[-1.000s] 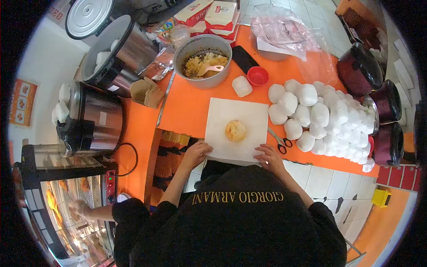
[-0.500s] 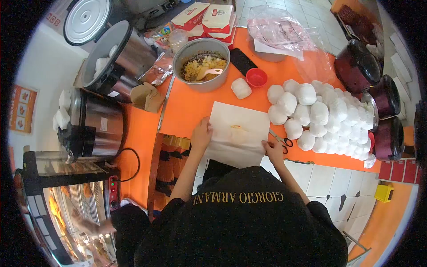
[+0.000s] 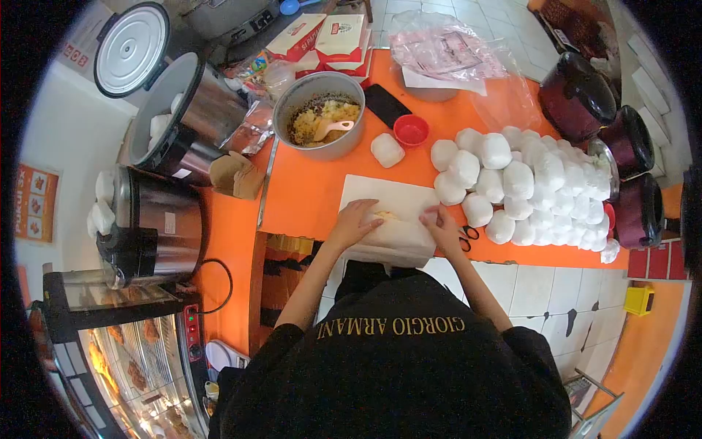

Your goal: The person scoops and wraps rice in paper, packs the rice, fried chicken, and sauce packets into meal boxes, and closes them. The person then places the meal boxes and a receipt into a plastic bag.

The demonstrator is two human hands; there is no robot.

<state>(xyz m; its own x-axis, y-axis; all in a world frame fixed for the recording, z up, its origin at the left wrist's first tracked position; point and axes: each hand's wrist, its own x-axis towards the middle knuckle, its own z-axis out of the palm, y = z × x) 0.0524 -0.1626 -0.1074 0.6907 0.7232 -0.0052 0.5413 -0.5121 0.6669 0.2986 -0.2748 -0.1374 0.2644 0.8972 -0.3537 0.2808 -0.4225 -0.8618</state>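
A sheet of white paper (image 3: 390,187) lies at the front edge of the orange table, its near part folded up over the food (image 3: 386,216), of which only a small yellowish bit shows. My left hand (image 3: 356,225) rests on the fold at the left, fingers spread and flat. At the right edge of the paper, my right hand (image 3: 442,228) has its fingers pinched on the sheet. Beyond the paper stands a pot (image 3: 322,150) of yellow rice with a pink-white spoon in it. One white wrapped bundle (image 3: 387,150) sits beside a red cup (image 3: 411,130).
Many white wrapped bundles (image 3: 519,179) are piled at the right, with scissors (image 3: 468,235) in front. A phone (image 3: 386,105), red-white boxes (image 3: 342,38) and plastic bags (image 3: 446,51) lie farther back. Cookers (image 3: 164,219) and a heated display case (image 3: 135,358) stand left.
The paper's near side has been folded up over the round portion of food. Both hands have moved from its near corners onto the fold. Another person's arm has left the display case.
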